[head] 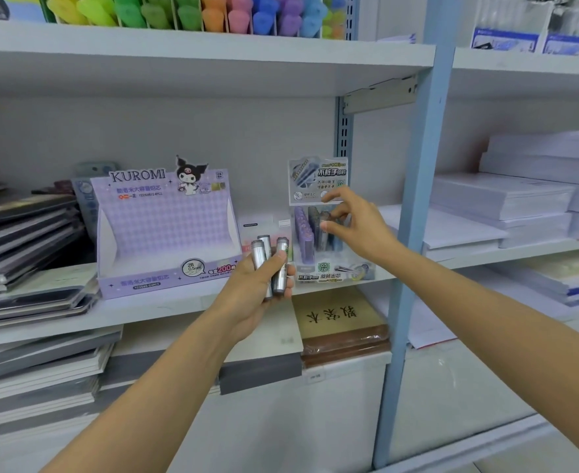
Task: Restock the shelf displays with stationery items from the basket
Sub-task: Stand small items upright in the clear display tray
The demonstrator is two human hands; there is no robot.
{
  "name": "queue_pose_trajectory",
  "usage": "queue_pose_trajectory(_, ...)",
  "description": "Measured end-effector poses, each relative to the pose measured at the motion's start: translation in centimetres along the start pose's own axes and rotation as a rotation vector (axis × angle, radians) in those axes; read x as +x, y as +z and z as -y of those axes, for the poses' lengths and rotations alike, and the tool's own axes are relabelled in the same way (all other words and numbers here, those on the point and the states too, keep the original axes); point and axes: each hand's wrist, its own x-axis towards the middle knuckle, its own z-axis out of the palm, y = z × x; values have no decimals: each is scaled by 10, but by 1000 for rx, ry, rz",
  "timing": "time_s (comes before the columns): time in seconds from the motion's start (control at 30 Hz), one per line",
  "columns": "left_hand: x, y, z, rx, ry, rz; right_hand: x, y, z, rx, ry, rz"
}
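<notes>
My left hand (pixel 252 295) grips three silver pencil-lead tubes (pixel 270 264) upright in front of the middle shelf. My right hand (pixel 356 223) reaches into a small clear display box (pixel 329 268) of lead tubes and pinches one dark tube (pixel 324 230) between thumb and fingers among the standing purple and grey tubes. To the left stands a purple Kuromi display box (pixel 165 233), its tray bare inside. The basket is out of view.
Stacks of notebooks (pixel 25 240) fill the shelf's left side. A blue shelf post (pixel 417 199) rises right of the display box, with white paper reams (pixel 520 199) beyond it. Coloured markers (pixel 192 11) line the top shelf. A brown booklet pile (pixel 342 322) lies below.
</notes>
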Motion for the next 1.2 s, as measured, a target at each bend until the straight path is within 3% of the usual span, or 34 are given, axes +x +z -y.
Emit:
queue_pose_trajectory(0.33, -8, -6, -2, -26, 2, 28, -6, 8, -1, -218, -26, -50)
queue_pose_trajectory(0.47, -13, -3, -2, 23, 33, 40, -18, -3, 21, 98, -37, -74)
queue_pose_trajectory(0.57, -17, 2, -2, 92, 60, 56, -31, -5, 45, 420, 42, 29)
queue_pose_trajectory(0.77, -25, 12, -4, 132, 104, 90, -47, -1, 58, 551, 151, 251)
queue_pose_trajectory(1.03, -33, 7, -10, 19, -65, 78, -48, -20, 56, 847, 116, 195)
queue_pose_trajectory(1.2, -32, 11, -10, 131, -8, 23, -54, -20, 62, 884, 177, 137)
